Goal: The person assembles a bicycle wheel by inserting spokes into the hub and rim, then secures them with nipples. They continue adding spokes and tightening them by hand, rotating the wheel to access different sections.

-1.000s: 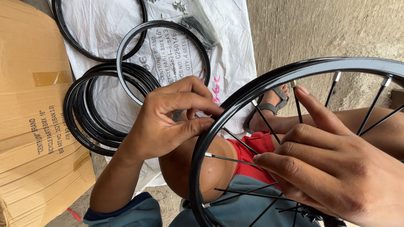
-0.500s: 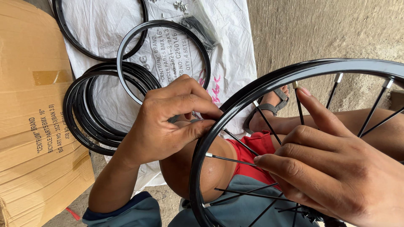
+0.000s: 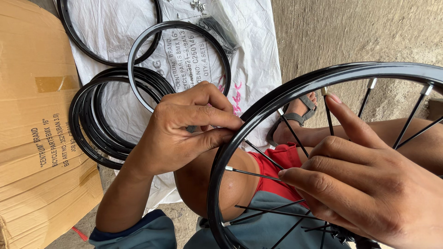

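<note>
Your left hand (image 3: 180, 133) pinches its fingertips together against the outer edge of the glossy black wheel rim (image 3: 240, 133) resting over your knee; whatever it grips is hidden. Your right hand (image 3: 369, 184) closes fingers around thin metal spokes (image 3: 254, 173). Bare black rims (image 3: 115, 124) lie stacked on woven white sacking (image 3: 258, 60) beside a cardboard box (image 3: 37, 138).

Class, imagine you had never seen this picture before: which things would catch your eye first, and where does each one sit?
Most striking is the black spoked wheel rim arching across the right half, over the person's knees. The left hand pinches at its outer edge in the centre, while the right hand fills the lower right, fingers among the spokes. Behind, upper left, bare black rims lie on a white sack beside a cardboard box.
</note>
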`<act>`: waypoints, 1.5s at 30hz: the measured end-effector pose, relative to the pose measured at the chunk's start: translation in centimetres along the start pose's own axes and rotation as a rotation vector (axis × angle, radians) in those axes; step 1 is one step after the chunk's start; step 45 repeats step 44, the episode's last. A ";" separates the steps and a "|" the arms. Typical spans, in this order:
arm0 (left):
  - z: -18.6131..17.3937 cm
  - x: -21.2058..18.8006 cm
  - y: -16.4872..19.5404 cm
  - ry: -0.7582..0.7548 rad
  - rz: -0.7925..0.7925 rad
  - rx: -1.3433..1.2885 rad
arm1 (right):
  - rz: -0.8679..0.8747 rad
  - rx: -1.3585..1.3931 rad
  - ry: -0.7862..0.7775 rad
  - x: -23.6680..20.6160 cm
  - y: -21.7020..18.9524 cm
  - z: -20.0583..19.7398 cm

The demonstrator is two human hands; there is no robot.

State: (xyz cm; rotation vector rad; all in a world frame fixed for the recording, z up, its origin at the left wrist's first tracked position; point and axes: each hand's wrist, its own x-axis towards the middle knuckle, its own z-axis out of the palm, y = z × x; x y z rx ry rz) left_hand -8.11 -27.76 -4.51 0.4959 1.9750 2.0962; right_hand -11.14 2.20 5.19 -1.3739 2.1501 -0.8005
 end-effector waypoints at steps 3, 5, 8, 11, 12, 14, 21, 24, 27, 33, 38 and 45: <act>0.2 -0.1 -0.2 0.009 -0.015 -0.001 | 0.007 0.001 0.000 0.0 -0.1 0.0; 0.2 -0.2 -0.2 0.011 -0.029 -0.027 | 0.009 0.003 -0.005 0.0 -0.1 0.1; 0.2 -0.4 -0.2 0.012 -0.030 -0.100 | 0.009 0.016 0.008 -0.1 -0.1 0.0; 0.4 -0.6 -0.1 0.037 -0.004 -0.086 | 0.011 -0.004 -0.001 -0.2 -0.1 0.1; 0.5 -0.7 -0.1 0.053 -0.001 -0.047 | 0.018 -0.013 0.000 -0.2 -0.1 0.1; 0.6 -0.8 -0.2 0.077 0.001 0.003 | 0.032 -0.029 0.004 -0.2 -0.1 0.2; 0.9 -0.9 -0.6 0.111 -0.032 -0.122 | 0.017 0.007 0.003 -0.2 -0.1 0.2; 1.0 -0.9 -0.8 0.094 -0.036 -0.221 | 0.029 0.007 0.006 -0.2 -0.1 0.2; 1.2 -1.0 -1.0 0.079 -0.025 -0.183 | 0.063 -0.005 -0.016 -0.3 -0.2 0.2; 1.3 -0.9 -1.4 0.036 0.165 0.034 | 0.081 -0.029 -0.010 -0.4 -0.3 0.4; 1.0 -0.5 -1.8 0.016 0.231 0.088 | 0.072 -0.022 -0.012 -0.4 -0.2 0.4; 0.4 -0.5 -2.3 0.025 0.287 0.109 | 0.042 -0.008 -0.001 -0.2 -0.2 0.2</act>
